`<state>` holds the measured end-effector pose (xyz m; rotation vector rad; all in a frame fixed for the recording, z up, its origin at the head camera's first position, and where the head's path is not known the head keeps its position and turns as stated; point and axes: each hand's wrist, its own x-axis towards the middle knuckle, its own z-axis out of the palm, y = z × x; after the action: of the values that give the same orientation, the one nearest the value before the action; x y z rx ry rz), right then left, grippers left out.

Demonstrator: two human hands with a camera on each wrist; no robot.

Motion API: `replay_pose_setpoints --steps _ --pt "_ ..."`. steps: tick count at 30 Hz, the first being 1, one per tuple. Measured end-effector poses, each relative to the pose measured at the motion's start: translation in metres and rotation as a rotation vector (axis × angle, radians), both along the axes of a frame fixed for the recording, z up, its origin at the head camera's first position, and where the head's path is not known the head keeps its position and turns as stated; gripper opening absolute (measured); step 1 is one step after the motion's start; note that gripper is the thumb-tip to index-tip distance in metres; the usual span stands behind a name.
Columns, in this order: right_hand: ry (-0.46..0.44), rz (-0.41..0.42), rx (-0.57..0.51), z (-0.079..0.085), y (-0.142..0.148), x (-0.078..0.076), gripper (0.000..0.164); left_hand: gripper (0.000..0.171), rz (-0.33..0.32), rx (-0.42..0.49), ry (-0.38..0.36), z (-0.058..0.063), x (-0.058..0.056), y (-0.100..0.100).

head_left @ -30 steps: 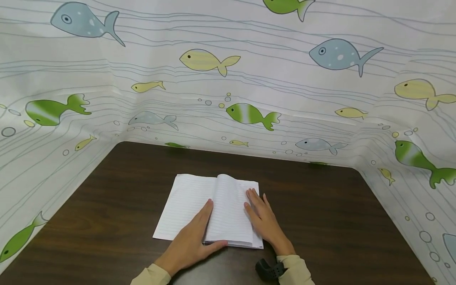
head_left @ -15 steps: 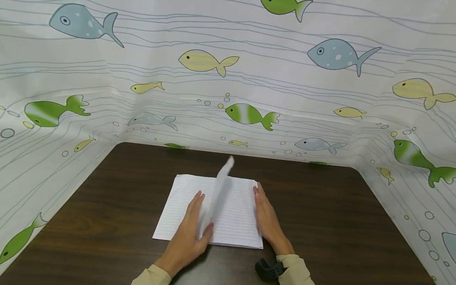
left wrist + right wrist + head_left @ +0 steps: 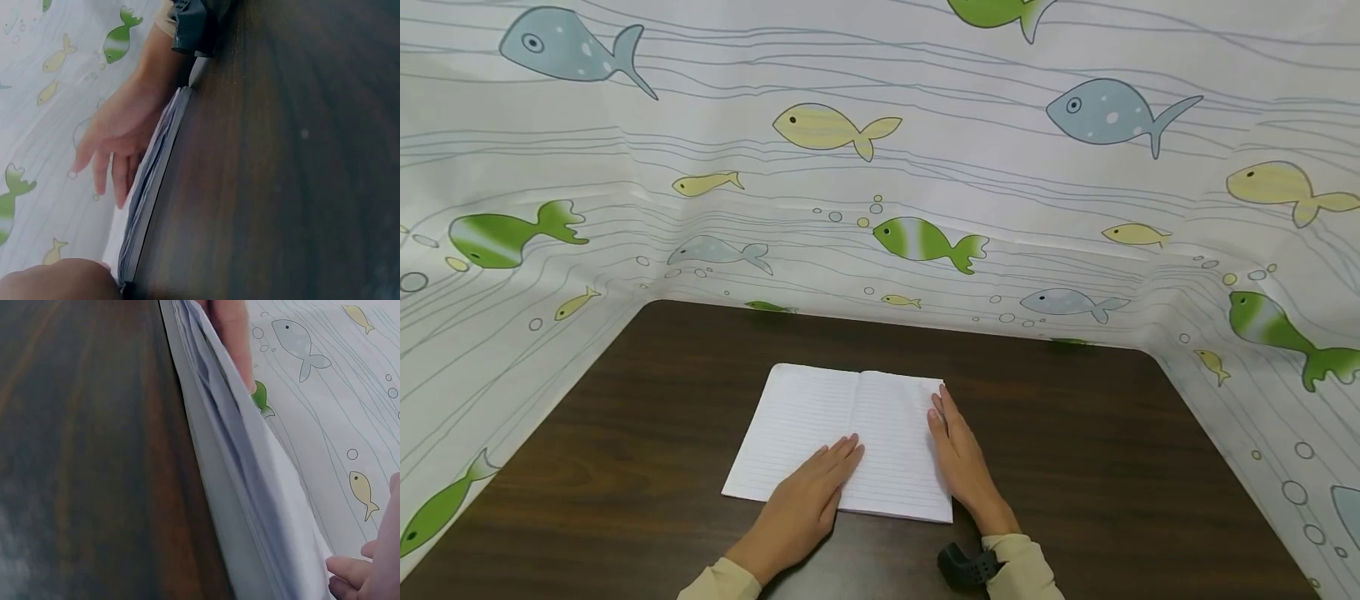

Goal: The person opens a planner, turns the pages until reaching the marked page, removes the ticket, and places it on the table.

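Observation:
An open lined notebook (image 3: 891,492) lies flat on the dark table, its pages spread to both sides of the centre crease. My left hand (image 3: 801,500) rests across its lower middle, fingers extended to the crease. Along the right edge, my right hand (image 3: 966,467) touches the page with fairly straight fingers. The left wrist view shows the notebook's near edge (image 3: 153,181) low over the table, with my right hand (image 3: 125,125) beyond it. In the right wrist view, the page stack (image 3: 231,444) looks slightly fanned, and fingers of my right hand (image 3: 353,572) touch its side.
The dark wooden table (image 3: 1097,467) extends around the notebook. A white sheet printed with fish (image 3: 985,175) encloses the back and both sides. On my right wrist is a black device (image 3: 966,567), just below a beige sleeve (image 3: 1022,567).
A page that stood upright at the crease half a second ago now lies flat. My left hand has swung onto the crease with its fingers pointing right. My right hand stays near the right edge.

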<state>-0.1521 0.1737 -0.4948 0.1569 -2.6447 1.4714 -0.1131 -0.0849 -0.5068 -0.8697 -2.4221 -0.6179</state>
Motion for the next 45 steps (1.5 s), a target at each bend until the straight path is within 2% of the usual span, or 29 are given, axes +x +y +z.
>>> replay_pose_setpoints --steps 2,4,15,23,35,37,40,43,45 --pt "0.005 -0.009 0.010 0.000 0.000 0.000 0.066 0.047 -0.035 -0.042 -0.057 -0.001 0.003 0.001" --pt "0.013 -0.018 0.012 -0.001 0.000 0.000 0.065 0.047 -0.030 -0.056 -0.077 0.000 0.005 0.001" --pt "0.021 -0.041 0.044 -0.001 0.003 0.001 0.063 0.049 0.002 -0.081 -0.093 0.002 0.009 0.011" --pt "0.037 -0.037 0.064 -0.002 0.001 0.002 0.064 0.047 0.029 -0.041 -0.069 0.000 0.010 0.010" --pt "0.035 0.008 0.207 0.000 -0.002 0.000 0.076 0.049 0.037 0.045 -0.141 0.000 0.010 0.008" --pt "0.040 0.027 0.239 0.000 -0.002 0.000 0.078 0.047 0.054 0.075 -0.193 0.001 0.010 0.008" --pt "0.050 0.063 0.262 0.001 -0.002 0.000 0.077 0.052 0.084 0.127 -0.332 0.005 0.011 0.009" --pt "0.063 0.105 0.254 0.001 -0.003 0.001 0.073 0.081 0.088 0.161 -0.477 0.009 0.011 0.008" --pt "0.065 0.124 0.237 0.001 -0.003 0.001 0.069 0.099 0.070 0.167 -0.515 0.010 0.010 0.005"
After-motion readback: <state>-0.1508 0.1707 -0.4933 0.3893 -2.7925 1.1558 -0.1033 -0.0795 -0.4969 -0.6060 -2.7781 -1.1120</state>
